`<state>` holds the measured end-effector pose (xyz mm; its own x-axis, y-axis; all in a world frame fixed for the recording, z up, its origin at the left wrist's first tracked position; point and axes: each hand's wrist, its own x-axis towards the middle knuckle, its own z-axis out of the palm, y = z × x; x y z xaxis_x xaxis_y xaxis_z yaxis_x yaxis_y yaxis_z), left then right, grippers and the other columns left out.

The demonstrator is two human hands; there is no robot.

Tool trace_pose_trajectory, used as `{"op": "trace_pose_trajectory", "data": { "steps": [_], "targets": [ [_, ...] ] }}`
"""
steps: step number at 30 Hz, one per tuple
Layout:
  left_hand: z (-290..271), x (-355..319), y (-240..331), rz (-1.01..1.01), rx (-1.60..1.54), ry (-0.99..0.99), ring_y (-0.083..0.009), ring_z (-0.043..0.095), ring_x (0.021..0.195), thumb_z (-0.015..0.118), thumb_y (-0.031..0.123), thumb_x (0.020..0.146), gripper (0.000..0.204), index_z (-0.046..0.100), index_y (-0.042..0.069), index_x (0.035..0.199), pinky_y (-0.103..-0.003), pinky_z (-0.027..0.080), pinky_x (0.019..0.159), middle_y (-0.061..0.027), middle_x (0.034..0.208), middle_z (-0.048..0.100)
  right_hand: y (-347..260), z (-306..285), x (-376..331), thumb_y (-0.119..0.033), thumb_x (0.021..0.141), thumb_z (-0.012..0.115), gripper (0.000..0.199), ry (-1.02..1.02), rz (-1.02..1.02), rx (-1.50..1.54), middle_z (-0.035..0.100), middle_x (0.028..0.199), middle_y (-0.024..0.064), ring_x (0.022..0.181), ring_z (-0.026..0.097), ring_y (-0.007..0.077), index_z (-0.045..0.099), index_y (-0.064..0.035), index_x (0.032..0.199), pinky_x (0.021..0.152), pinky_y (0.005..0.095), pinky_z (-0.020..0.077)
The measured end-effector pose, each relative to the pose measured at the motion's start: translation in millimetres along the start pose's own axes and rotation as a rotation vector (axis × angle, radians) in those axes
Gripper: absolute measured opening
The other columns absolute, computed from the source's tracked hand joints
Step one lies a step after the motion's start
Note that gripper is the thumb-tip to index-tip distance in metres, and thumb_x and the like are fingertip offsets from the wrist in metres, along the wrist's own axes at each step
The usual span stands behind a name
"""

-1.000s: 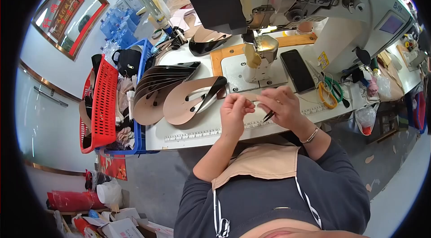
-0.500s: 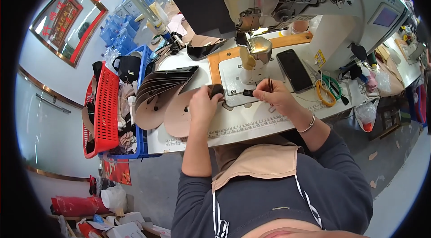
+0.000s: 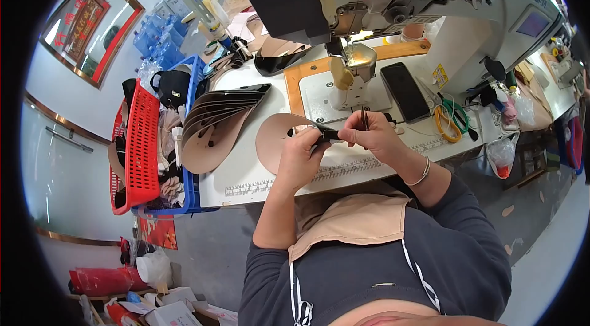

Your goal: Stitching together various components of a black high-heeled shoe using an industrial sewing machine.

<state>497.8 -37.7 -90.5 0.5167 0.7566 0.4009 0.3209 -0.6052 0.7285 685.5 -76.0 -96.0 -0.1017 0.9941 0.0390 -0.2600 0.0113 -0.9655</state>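
My left hand [image 3: 298, 155] grips the edge of a curved shoe upper piece [image 3: 272, 143], tan inside and dark along its rim, above the near part of the table. Close beside it, my right hand [image 3: 376, 137] pinches a small black strip [image 3: 331, 134] between thumb and finger. The strip meets the edge of the upper piece at my left fingertips; whether it is joined there I cannot tell. A slim dark pointed tool [image 3: 365, 118], perhaps tweezers, sticks up from my right hand. Behind both hands stands the sewing machine's post and needle area [image 3: 353, 74].
A fanned stack of black-and-tan upper pieces [image 3: 212, 135] lies to the left, beside red [image 3: 140, 148] and blue baskets [image 3: 192, 188]. A black phone [image 3: 405, 92] and yellow-handled scissors [image 3: 447, 124] lie right. A ruler strip [image 3: 246, 189] runs along the table's front.
My left hand has moved right, bringing the upper piece away from the stack. Its edge now meets the black strip in my right hand, which has shifted slightly.
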Motion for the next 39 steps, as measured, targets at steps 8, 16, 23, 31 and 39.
{"op": "trace_pose_trajectory", "data": {
  "steps": [8, 16, 23, 31, 39],
  "targets": [
    [-1, -1, 0, 0.008, 0.022, -0.070, -0.0284, 0.053, 0.063, 0.065, -0.003, 0.074, 0.012, 0.054, -0.002, 0.078, -0.035, 0.042, 0.058, -0.0132, 0.069, 0.054, 2, -2, 0, -0.016, 0.080, 0.073, 0.015, -0.007, 0.018, -0.024, 0.059, 0.067, -0.0022, 0.058, 0.051, 0.0016, 0.061, -0.0071, 0.079, 0.048, 0.0150, 0.0349],
    [-1, -2, -6, 0.096, 0.041, -0.077, -0.0260, 0.051, 0.059, 0.069, 0.007, 0.074, 0.019, 0.053, -0.002, 0.071, -0.034, 0.040, 0.054, -0.0124, 0.068, 0.053, 11, -3, 1, -0.012, 0.079, 0.074, 0.016, 0.001, -0.011, -0.061, 0.058, 0.069, -0.0037, 0.061, 0.049, 0.0015, 0.060, -0.0052, 0.078, 0.054, 0.0157, 0.0388],
    [9, -4, -14, 0.066, -0.186, 0.024, -0.0200, 0.046, 0.057, 0.065, 0.009, 0.077, 0.019, 0.055, -0.002, 0.065, -0.031, 0.038, 0.055, -0.0091, 0.062, 0.048, 18, -3, -2, -0.008, 0.082, 0.070, 0.012, 0.000, -0.091, -0.258, 0.058, 0.071, -0.0045, 0.061, 0.048, 0.0004, 0.060, -0.0034, 0.086, 0.054, 0.0158, 0.0393],
    [36, -16, -20, 0.096, -0.808, 0.493, -0.0215, 0.052, 0.107, 0.054, 0.007, 0.082, 0.025, 0.064, -0.007, 0.101, -0.033, 0.038, 0.094, -0.0116, 0.111, 0.058, 8, -7, 3, 0.002, 0.085, 0.059, 0.048, 0.043, -0.303, -0.133, 0.061, 0.088, 0.0033, 0.058, 0.048, 0.0027, 0.044, -0.0029, 0.131, 0.052, 0.0180, 0.0430],
    [49, -6, 14, -0.176, -1.463, 0.289, -0.0204, 0.053, 0.110, 0.059, 0.006, 0.084, 0.040, 0.048, 0.000, 0.123, -0.034, 0.042, 0.094, -0.0121, 0.120, 0.055, -12, -11, 22, -0.010, 0.093, 0.054, 0.023, -0.169, -0.062, 0.114, 0.048, 0.067, -0.0072, 0.053, 0.036, 0.0005, 0.059, -0.0057, 0.115, 0.046, 0.0165, 0.0287]
  ]
}}
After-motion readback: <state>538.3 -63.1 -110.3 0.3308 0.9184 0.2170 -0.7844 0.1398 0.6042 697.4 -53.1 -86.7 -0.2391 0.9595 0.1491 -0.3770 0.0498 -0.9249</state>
